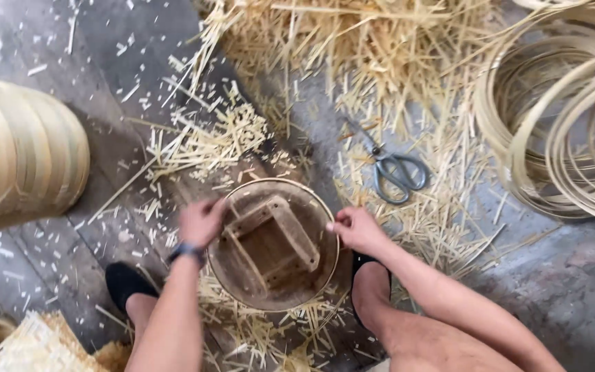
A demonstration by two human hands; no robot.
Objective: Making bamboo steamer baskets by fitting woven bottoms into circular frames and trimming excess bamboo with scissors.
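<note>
A round wooden form (271,246) with a square wooden frame inside it sits on the floor between my feet. A thin bamboo hoop (311,200) runs around its rim. My left hand (201,221) grips the hoop at the form's left edge, fingers curled over a strip. On the right edge, my right hand (357,230) pinches the hoop. A dark band sits on my left wrist.
Grey scissors (397,172) lie on the floor to the upper right. Bamboo offcuts (352,48) are heaped at the top and scattered around. Coiled bamboo hoops (566,117) lie at the right. A stack of bamboo rings (15,155) stands at the left.
</note>
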